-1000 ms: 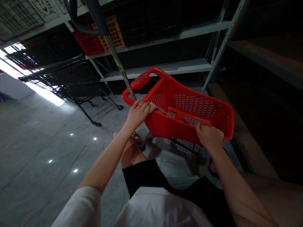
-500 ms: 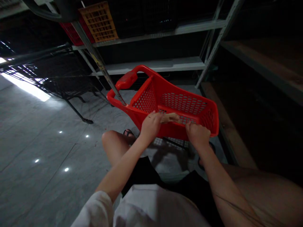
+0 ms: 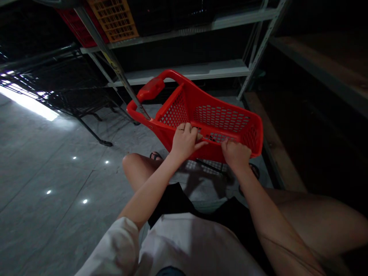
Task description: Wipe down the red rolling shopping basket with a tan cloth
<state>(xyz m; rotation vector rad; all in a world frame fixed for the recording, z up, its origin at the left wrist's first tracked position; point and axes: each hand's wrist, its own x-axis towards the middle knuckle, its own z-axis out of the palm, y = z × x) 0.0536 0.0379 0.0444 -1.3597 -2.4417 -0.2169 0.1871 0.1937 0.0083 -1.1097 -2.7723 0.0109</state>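
A red plastic shopping cart (image 3: 227, 96) with lattice walls stands before my knees. Its handle points left. My left hand (image 3: 185, 142) rests over the near rim, fingers curled to the inside and thumb stretched along the edge. A small bit of a tan, crumpled, cloth-like piece (image 3: 199, 136) peeks out beside those fingers; most of it is hidden under the hand. Farther right on the same rim, my right hand (image 3: 235, 153) is closed around the edge, with its fingertips out of sight inside the basket.
A metal pole (image 3: 112, 57) rises past the cart's handle. Behind stands a white metal shelf rack (image 3: 189, 73) with a yellow crate (image 3: 115, 19) and a red crate (image 3: 83, 28). Dark wire racking (image 3: 74, 96) stands left on the grey floor (image 3: 57, 165); wooden ledges (image 3: 276, 153) line the right.
The tan piece, which stretched between both hands, is now mostly covered by my left hand. The left fingers have moved over the rim and its thumb has extended. My right hand keeps its hold.
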